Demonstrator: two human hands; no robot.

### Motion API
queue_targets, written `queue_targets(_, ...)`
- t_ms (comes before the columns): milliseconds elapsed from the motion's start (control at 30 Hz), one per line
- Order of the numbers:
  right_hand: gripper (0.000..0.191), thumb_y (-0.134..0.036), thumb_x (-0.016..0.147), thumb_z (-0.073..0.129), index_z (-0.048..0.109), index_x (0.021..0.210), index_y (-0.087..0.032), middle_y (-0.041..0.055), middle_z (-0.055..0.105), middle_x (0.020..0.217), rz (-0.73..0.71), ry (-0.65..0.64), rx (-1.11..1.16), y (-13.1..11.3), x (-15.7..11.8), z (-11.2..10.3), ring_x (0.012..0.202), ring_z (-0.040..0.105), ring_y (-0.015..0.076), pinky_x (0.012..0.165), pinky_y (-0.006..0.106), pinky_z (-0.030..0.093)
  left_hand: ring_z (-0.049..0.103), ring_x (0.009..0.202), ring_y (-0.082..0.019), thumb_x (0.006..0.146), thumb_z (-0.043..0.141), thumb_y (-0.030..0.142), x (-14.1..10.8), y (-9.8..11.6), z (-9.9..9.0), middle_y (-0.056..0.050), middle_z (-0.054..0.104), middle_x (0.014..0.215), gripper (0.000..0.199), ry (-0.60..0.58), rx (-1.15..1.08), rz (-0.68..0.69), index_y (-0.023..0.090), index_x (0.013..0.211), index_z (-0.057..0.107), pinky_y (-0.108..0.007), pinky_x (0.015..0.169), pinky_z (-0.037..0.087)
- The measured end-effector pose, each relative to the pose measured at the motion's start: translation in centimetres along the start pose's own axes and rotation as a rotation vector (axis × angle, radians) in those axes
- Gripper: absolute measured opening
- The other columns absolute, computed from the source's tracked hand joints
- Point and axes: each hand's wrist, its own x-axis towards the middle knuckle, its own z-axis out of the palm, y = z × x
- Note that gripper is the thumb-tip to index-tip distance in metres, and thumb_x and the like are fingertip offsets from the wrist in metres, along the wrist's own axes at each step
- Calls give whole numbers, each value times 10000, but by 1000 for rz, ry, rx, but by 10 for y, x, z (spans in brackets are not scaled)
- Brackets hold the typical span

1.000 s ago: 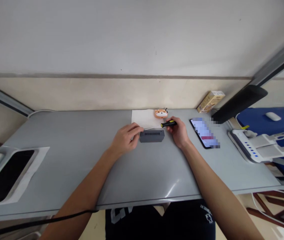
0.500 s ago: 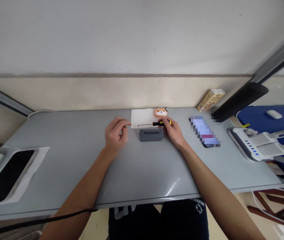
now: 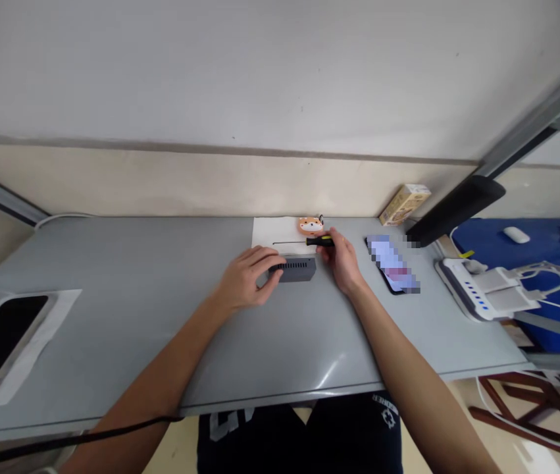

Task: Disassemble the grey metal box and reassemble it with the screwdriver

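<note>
Just above the middle of the frame, a small dark grey rectangular box with a row of vent slots on its near face [image 3: 293, 268] lies flat on the pale grey tabletop [image 3: 161, 316]. The left hand [image 3: 245, 280] comes in from the lower left and rests at the box's left end, with the fingers [image 3: 272, 260] curled over its top left corner and the thumb low against the near side: the hand is grasping the box, which sits to the right of the palm and mostly outside the grip.

The right hand [image 3: 341, 260] comes in from the lower right and sits just beside the box's right end; whether it touches the box cannot be told. Its fingertips are closed around the black and yellow handle of a thin-shafted screwdriver [image 3: 316, 241]. The 1 metal shaft runs level toward the left, behind the box and apart from it, across a white sheet of paper [image 3: 272, 232] that lies against the back edge of the table.

Touching the far side of the handle is a small orange animal-faced trinket [image 3: 310, 225]. Right of the hand, a dark smartphone with a lit screen [image 3: 392, 264] lies at a slant. Farther toward the upper right stands a tan cardboard carton [image 3: 405, 203], tilted against the wall. At the right edge of the table is a white charging hub with blue lights [image 3: 477, 296].
</note>
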Motion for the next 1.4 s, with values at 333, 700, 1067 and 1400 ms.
queue_targets(333,381,-579,854,651,604,723,-224,-19,601,665,2,211,262,-11,10,-16,450,406,74,436,284,306,662,920,-210,930,573,148,3,1,-10,-65,715,1019,181,-4,-44,-1,215,1077,654,-374,852,551)
queue_targets(700,339,-491,833,688,572,679,-212,-21,616,697,24,262,323,-8,17,-24,433,345,50,398,270,266,658,983,-248,900,599,184,4,1,-7,-71,732,1082,233,24,132,34,217,1120,670,-414,879,491)
queue_targets(1067,344,-465,852,684,589,658,-198,-31,604,667,34,269,329,-8,15,-20,420,352,43,390,250,242,684,1057,-241,943,612,217,6,11,3,-71,755,1182,291,1,220,33,224,1221,699,-415,956,490)
queue_targets(1400,330,-449,871,649,592,660,-201,-33,572,622,28,259,311,-8,14,-18,423,354,57,410,258,254,672,1037,-240,957,606,213,5,13,7,-71,748,1200,334,-6,251,57,216,1283,677,-416,965,476)
